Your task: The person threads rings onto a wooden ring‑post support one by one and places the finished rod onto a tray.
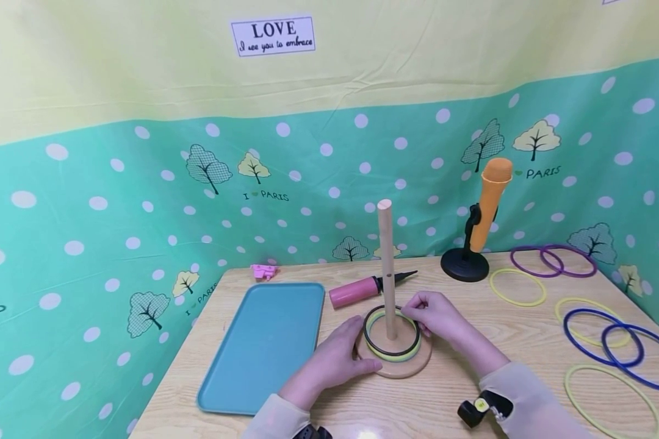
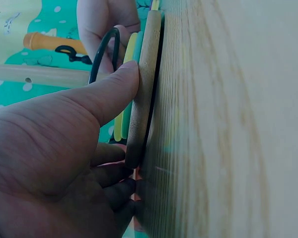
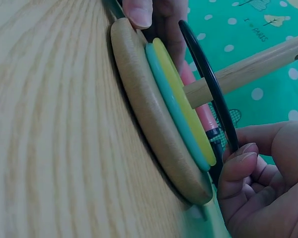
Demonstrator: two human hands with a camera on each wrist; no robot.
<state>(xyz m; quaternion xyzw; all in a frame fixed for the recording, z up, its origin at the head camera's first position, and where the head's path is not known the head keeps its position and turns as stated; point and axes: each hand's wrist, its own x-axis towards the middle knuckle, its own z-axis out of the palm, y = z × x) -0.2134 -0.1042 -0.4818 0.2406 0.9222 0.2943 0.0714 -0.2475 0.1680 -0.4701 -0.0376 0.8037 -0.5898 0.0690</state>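
In the head view a wooden post [image 1: 387, 262] rises from a round wooden base [image 1: 398, 369]. On the base lie a teal ring [image 3: 175, 111] and a yellow ring [image 3: 187, 105], stacked around the post. My right hand [image 1: 438, 317] pinches a black ring [image 3: 222, 102] between thumb and fingers; the ring encircles the post, raised above the yellow one. My left hand [image 1: 337, 358] holds the base by its left side, thumb at the front rim. In the left wrist view its other fingers lie along the base's edge, partly hidden.
A blue tray [image 1: 263, 347] lies left of the base. Behind are a pink pump [image 1: 357, 292] and a small pink toy [image 1: 264, 272]. An orange microphone [image 1: 491, 204] stands at back right. Purple rings [image 1: 535, 276], yellow rings [image 1: 518, 303] and blue rings [image 1: 576, 346] lie on the right.
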